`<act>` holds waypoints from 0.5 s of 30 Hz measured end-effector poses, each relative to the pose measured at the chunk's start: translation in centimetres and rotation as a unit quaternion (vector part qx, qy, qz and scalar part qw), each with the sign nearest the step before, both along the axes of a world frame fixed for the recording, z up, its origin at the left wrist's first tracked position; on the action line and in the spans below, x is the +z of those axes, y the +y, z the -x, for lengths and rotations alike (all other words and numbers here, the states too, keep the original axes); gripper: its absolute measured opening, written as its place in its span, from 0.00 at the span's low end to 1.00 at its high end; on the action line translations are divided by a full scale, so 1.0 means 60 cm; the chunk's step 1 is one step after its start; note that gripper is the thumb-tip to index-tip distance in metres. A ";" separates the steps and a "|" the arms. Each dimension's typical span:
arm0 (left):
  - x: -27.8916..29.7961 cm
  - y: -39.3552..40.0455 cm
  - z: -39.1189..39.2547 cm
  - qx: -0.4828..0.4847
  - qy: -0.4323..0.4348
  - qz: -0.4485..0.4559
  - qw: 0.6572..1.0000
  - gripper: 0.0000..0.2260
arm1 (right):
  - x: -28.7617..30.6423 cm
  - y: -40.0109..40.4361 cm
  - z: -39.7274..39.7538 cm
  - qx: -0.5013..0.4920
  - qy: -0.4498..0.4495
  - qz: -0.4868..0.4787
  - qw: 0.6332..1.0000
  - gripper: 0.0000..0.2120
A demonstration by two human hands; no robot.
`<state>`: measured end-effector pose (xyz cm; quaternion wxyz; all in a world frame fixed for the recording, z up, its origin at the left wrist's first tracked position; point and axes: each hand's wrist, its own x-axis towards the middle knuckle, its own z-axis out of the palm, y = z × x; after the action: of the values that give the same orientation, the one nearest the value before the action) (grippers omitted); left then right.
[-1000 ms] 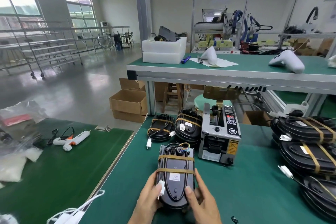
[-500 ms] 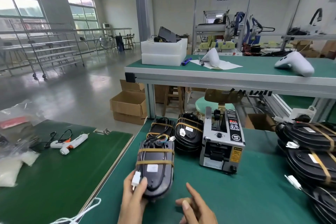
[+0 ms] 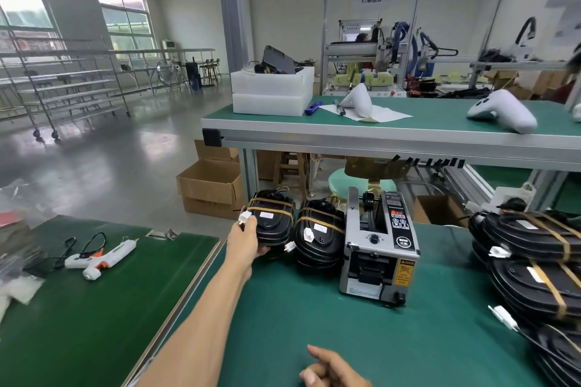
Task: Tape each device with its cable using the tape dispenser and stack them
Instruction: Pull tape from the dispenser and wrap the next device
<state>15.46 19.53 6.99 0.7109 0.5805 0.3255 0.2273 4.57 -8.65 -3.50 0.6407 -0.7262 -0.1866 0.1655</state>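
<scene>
Taped device being set on the left-hand stack.

The left hand (image 3: 248, 240) is extended, fingers wrapped round the near edge of the black oval plastic device bound with two tan tape bands (image 3: 273, 223). The device sits atop a stack just left of a second stack of taped black devices (image 3: 319, 237), beside the grey metal tape dispenser (image 3: 379, 245), presumably to keep finished units grouped clear of the green bench mat (image 3: 314, 317). The right hand (image 3: 330, 369) hovers low, fingers loosely curled, holding nothing.
</scene>
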 end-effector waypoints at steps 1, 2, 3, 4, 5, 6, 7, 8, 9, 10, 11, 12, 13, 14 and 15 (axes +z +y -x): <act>-0.002 0.002 -0.009 0.003 0.009 -0.003 1.000 0.14 | -0.004 0.000 0.001 0.062 0.061 -0.082 0.993 0.12; -0.005 0.005 -0.016 0.005 0.016 -0.011 1.000 0.15 | 0.015 0.013 0.006 0.105 0.108 -0.131 0.980 0.10; -0.008 0.008 -0.021 0.004 0.023 -0.022 0.999 0.16 | 0.018 0.033 0.000 0.100 0.059 -0.127 0.985 0.10; -0.012 0.012 -0.026 0.001 0.031 -0.036 0.999 0.17 | 0.023 0.030 -0.012 -0.020 -0.008 -0.105 0.994 0.12; -0.015 0.015 -0.029 -0.002 0.040 -0.048 0.998 0.18 | 0.030 0.053 -0.021 -0.132 -0.002 -0.138 0.982 0.15; -0.019 0.017 -0.031 -0.005 0.051 -0.059 0.997 0.19 | 0.042 0.060 -0.015 -0.175 0.021 -0.179 0.968 0.15; -0.023 0.019 -0.033 -0.006 0.061 -0.066 0.996 0.20 | 0.041 0.057 -0.014 -0.140 0.016 -0.167 0.976 0.13; -0.026 0.019 -0.034 -0.006 0.068 -0.070 0.995 0.20 | 0.037 0.054 -0.004 -0.112 -0.025 -0.142 0.983 0.11; -0.028 0.017 -0.033 -0.004 0.073 -0.076 0.994 0.20 | 0.031 0.056 0.005 -0.120 -0.036 -0.144 0.982 0.08; -0.028 0.014 -0.032 -0.002 0.077 -0.089 0.993 0.20 | 0.020 0.044 0.011 -0.114 -0.021 -0.123 0.986 0.08; -0.026 0.011 -0.030 0.000 0.083 -0.110 0.990 0.20 | 0.004 0.027 0.015 -0.069 -0.054 -0.074 0.993 0.10; -0.024 0.007 -0.027 0.003 0.090 -0.135 0.987 0.19 | 0.003 0.026 0.016 -0.048 -0.049 -0.016 0.998 0.14; -0.022 0.004 -0.026 0.007 0.096 -0.159 0.983 0.18 | -0.010 0.021 0.012 -0.054 -0.067 -0.008 0.996 0.16; -0.020 0.002 -0.024 0.012 0.101 -0.179 0.979 0.18 | -0.013 0.009 0.008 -0.055 -0.077 -0.006 0.995 0.17; -0.017 0.000 -0.022 0.014 0.107 -0.196 0.975 0.18 | -0.015 0.022 0.002 -0.057 -0.082 -0.011 0.995 0.17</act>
<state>16.80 19.56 5.98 0.5414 0.7248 0.3569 0.2330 4.47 -7.35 -4.41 0.6398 -0.7395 -0.1985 0.0664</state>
